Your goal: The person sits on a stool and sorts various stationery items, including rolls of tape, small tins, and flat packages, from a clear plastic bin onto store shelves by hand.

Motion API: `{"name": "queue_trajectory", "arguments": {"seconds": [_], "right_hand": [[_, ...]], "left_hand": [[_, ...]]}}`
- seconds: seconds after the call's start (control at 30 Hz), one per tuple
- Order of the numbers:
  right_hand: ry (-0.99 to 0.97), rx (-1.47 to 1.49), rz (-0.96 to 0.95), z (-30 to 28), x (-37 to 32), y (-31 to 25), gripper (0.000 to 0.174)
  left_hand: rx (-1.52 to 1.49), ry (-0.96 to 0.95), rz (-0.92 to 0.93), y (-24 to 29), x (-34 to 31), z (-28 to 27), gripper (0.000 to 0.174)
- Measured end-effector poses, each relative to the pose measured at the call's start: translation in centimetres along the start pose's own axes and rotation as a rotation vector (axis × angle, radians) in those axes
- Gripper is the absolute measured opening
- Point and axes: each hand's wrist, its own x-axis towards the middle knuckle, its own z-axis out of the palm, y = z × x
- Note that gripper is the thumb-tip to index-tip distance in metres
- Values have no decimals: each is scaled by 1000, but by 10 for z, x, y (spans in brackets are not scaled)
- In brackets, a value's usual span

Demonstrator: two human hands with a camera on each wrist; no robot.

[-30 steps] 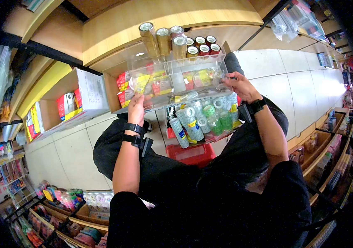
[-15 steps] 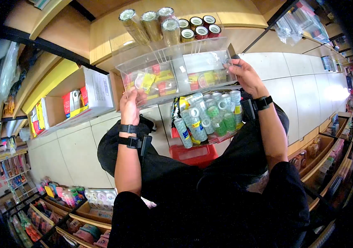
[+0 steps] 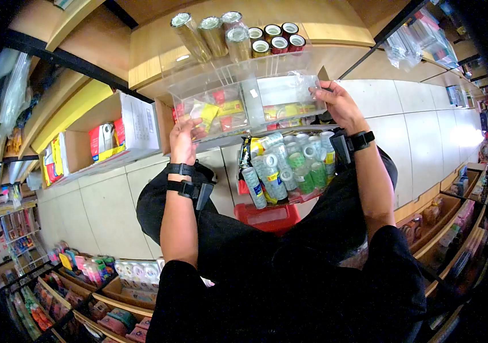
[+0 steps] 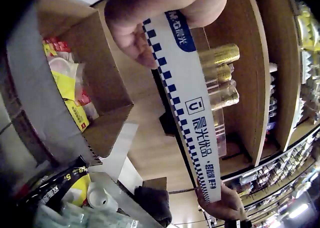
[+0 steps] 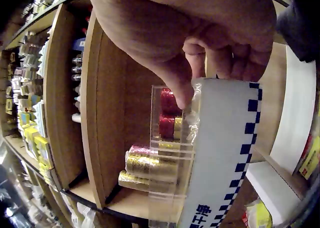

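Observation:
A clear acrylic display tray (image 3: 253,112) with dividers is held up between both hands. Its long front face carries a white label strip (image 4: 191,108) with blue checks and lettering. My left hand (image 3: 184,140) grips the tray's left end, and my right hand (image 3: 341,107) pinches its right end between thumb and fingers. Several gold tape rolls (image 3: 238,44) and shorter red tape rolls (image 3: 279,47) stand at the tray's rear. Through the clear front compartments, red and yellow packets (image 3: 229,108) show underneath. In the right wrist view, crinkled clear film (image 5: 194,123) lies beside the thumb.
Several clear and green tape rolls (image 3: 297,161) stand grouped between the knees, above a red plastic stool (image 3: 267,218). An open carton (image 3: 141,127) of packets is at the left. A wooden shelf (image 3: 329,26) stands ahead, over a tiled floor (image 3: 387,131).
Over the second, the tray and its gold and red rolls have shifted away from the body and tilted, showing more of the compartments. Both hands have kept hold, moving only slightly lately.

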Motion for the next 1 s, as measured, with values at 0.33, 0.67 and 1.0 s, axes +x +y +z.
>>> {"name": "queue_trajectory", "arguments": {"seconds": [0.33,0.67,1.0], "right_hand": [[-2,-31,1,-2,16,-5,27],[-4,-47,20,4,25,-5,34],[46,-3,4,5,25,-5,34]], "left_hand": [[-61,7,51,4,13,6,17],[91,13,-31,22,8,16,59],[89,-42,-133,33,13,14,73]]}}
